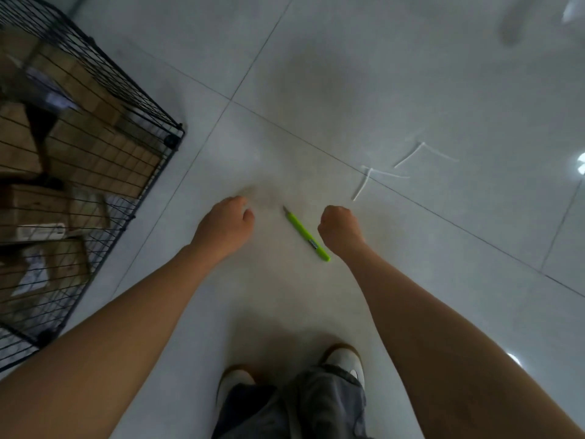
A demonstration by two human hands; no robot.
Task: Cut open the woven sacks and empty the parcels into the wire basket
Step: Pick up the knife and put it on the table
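Left hand (224, 226) and right hand (338, 231), fingers curled, hold nothing, apart either side of the green knife (306, 234) on the floor (411, 90); the wire basket (172, 139), far left, holds parcels (95, 147)

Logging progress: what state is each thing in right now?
utility knife: lying on the floor, blade out, unheld.
wire basket: holds parcels.
white ties: loose on the floor.
left hand: fingers curled, empty.
right hand: fisted, empty.
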